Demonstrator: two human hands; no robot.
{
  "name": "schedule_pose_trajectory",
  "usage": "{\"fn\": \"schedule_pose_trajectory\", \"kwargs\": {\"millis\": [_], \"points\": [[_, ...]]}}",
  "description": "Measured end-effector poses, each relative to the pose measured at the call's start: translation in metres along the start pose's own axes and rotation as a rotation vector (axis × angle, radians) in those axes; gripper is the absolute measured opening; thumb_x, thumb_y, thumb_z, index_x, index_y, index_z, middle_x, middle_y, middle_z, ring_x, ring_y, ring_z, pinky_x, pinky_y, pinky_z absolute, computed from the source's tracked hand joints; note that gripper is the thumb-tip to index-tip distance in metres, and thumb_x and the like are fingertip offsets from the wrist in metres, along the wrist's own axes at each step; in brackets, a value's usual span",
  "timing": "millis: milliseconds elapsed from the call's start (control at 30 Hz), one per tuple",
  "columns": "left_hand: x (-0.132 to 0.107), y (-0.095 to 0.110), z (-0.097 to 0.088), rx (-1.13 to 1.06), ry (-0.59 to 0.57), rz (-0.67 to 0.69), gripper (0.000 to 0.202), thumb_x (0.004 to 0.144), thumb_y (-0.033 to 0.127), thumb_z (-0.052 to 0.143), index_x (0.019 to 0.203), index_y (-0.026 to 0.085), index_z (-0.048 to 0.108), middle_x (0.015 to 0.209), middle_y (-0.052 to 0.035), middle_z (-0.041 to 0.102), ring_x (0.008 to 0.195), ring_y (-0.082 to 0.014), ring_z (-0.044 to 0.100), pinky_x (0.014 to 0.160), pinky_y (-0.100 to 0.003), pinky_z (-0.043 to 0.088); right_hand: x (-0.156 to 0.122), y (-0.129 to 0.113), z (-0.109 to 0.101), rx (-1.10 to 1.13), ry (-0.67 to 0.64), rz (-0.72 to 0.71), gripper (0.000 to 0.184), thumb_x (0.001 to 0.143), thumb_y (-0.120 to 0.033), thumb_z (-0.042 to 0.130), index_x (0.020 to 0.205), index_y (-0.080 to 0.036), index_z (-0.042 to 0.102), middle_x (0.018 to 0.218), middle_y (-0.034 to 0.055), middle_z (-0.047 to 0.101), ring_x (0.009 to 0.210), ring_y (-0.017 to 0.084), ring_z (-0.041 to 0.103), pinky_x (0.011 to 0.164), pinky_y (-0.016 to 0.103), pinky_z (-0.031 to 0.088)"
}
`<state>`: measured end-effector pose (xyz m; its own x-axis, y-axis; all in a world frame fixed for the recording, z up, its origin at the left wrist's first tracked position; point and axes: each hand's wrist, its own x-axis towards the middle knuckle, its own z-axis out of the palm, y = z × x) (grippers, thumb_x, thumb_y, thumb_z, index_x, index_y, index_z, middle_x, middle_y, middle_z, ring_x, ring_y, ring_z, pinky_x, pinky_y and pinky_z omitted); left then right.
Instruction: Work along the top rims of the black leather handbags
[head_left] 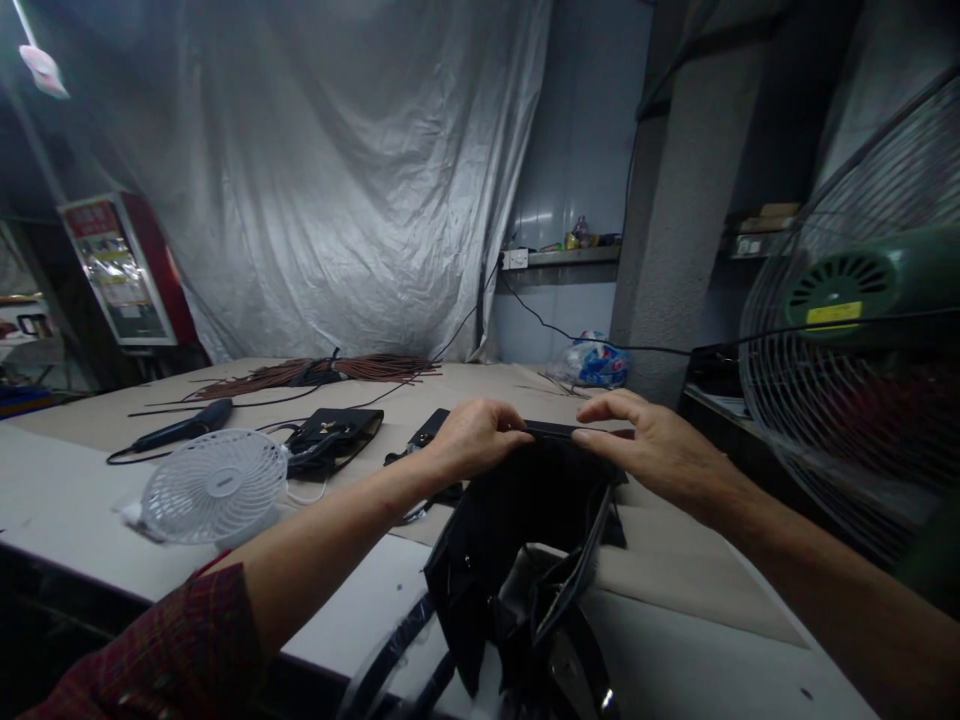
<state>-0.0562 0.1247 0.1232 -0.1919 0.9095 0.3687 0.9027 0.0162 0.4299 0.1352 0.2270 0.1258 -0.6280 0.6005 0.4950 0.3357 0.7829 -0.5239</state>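
A black handbag [480,530] stands in front of me on the table, its mouth gaping toward me and its dark inside showing. My left hand [476,437] pinches the far upper edge of the bag, thumb inside and fingers curled over. At the right end of that same edge, my right hand [652,445] has its thumb on the rim, with the index finger raised and the other fingers partly hidden. Dark straps [390,650] hang at the bag's near side. A pale piece of lining or a pocket bulges at the near opening.
Left on the table [67,500] are a small white fan [217,485], a black tool with a cord [184,425] and another black bag [337,430]. Brown cords [322,370] lie bundled behind. A large caged fan [847,300] stands close on the right.
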Motion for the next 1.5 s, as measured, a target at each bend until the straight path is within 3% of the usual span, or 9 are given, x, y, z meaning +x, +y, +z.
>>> {"fn": "schedule_pose_trajectory", "kwargs": {"millis": [167,300,533,867,1000,1167,1267,1400,1500], "points": [[0.005,-0.002,-0.003,0.117,0.054,0.026,0.019,0.076,0.028,0.057,0.073,0.016,0.072,0.064,-0.0028,0.065,0.061,-0.0139,0.055,0.057,-0.024,0.038,-0.012,0.0,-0.004,0.131,0.161,-0.009,0.029,0.075,-0.043,0.06,0.092,-0.02,0.064,0.11,0.0071,0.06,0.099,0.022,0.059,0.082,0.033,0.051],[-0.004,-0.014,-0.012,0.188,0.164,-0.137,0.018,0.073,0.027,0.056,0.068,0.016,0.07,0.06,-0.0029,0.063,0.059,-0.0146,0.054,0.057,-0.025,0.038,-0.05,0.002,-0.001,0.229,0.232,0.047,0.033,0.079,-0.047,0.06,0.101,-0.023,0.062,0.115,0.0064,0.06,0.1,0.022,0.061,0.083,0.033,0.053],[-0.012,-0.037,-0.017,0.24,0.195,-0.334,0.015,0.069,0.026,0.055,0.065,0.018,0.068,0.057,-0.0033,0.062,0.058,-0.0166,0.055,0.054,-0.026,0.037,-0.127,-0.029,0.043,0.227,0.162,-0.148,0.054,0.078,-0.043,0.062,0.127,-0.027,0.047,0.132,0.0118,0.048,0.113,0.029,0.055,0.08,0.036,0.057],[-0.011,-0.017,-0.012,0.323,0.178,-0.205,0.016,0.07,0.026,0.053,0.068,0.018,0.067,0.062,-0.0042,0.063,0.063,-0.0181,0.056,0.059,-0.028,0.038,-0.131,-0.053,0.093,-0.036,0.337,-0.175,0.061,0.077,-0.03,0.058,0.13,-0.017,0.031,0.125,0.0183,0.041,0.117,0.033,0.046,0.09,0.05,0.051],[-0.018,-0.023,-0.019,0.309,0.162,-0.221,0.015,0.07,0.026,0.053,0.067,0.018,0.065,0.061,-0.003,0.061,0.062,-0.0169,0.055,0.057,-0.027,0.036,-0.131,-0.035,0.075,-0.065,0.325,-0.151,0.059,0.075,-0.021,0.05,0.131,-0.019,0.03,0.128,0.0165,0.043,0.113,0.029,0.052,0.087,0.043,0.053],[-0.032,-0.036,-0.031,0.245,0.114,-0.274,0.017,0.075,0.031,0.051,0.068,0.019,0.061,0.063,-0.0009,0.06,0.063,-0.0162,0.056,0.056,-0.026,0.037,-0.117,0.008,0.03,0.007,0.165,0.247,0.047,0.075,-0.026,0.048,0.121,-0.021,0.041,0.115,0.0106,0.06,0.096,0.023,0.064,0.08,0.035,0.054],[-0.036,-0.037,-0.033,0.305,0.02,-0.297,0.015,0.071,0.032,0.057,0.079,0.02,0.061,0.071,-0.0013,0.061,0.071,-0.019,0.058,0.06,-0.028,0.041,-0.107,0.018,0.012,0.052,0.036,0.271,0.036,0.076,-0.026,0.045,0.112,-0.022,0.051,0.106,0.0051,0.065,0.093,0.02,0.064,0.079,0.031,0.052],[-0.032,-0.029,-0.034,0.386,0.015,0.0,0.052,0.059,0.017,0.065,0.109,0.021,0.052,0.115,-0.0059,0.053,0.099,-0.0229,0.056,0.081,-0.033,0.047,-0.102,0.014,0.009,0.05,0.019,0.25,0.033,0.079,-0.026,0.045,0.11,-0.023,0.057,0.093,0.0012,0.068,0.082,0.019,0.064,0.071,0.029,0.049],[-0.025,-0.02,-0.035,0.38,-0.005,0.267,0.058,0.055,0.008,0.063,0.11,0.021,0.048,0.125,-0.0066,0.044,0.113,-0.0233,0.047,0.094,-0.034,0.044,-0.101,0.015,0.012,0.089,0.026,0.241,0.033,0.081,-0.027,0.046,0.111,-0.023,0.058,0.096,0.0015,0.069,0.082,0.018,0.064,0.07,0.028,0.049]]}}
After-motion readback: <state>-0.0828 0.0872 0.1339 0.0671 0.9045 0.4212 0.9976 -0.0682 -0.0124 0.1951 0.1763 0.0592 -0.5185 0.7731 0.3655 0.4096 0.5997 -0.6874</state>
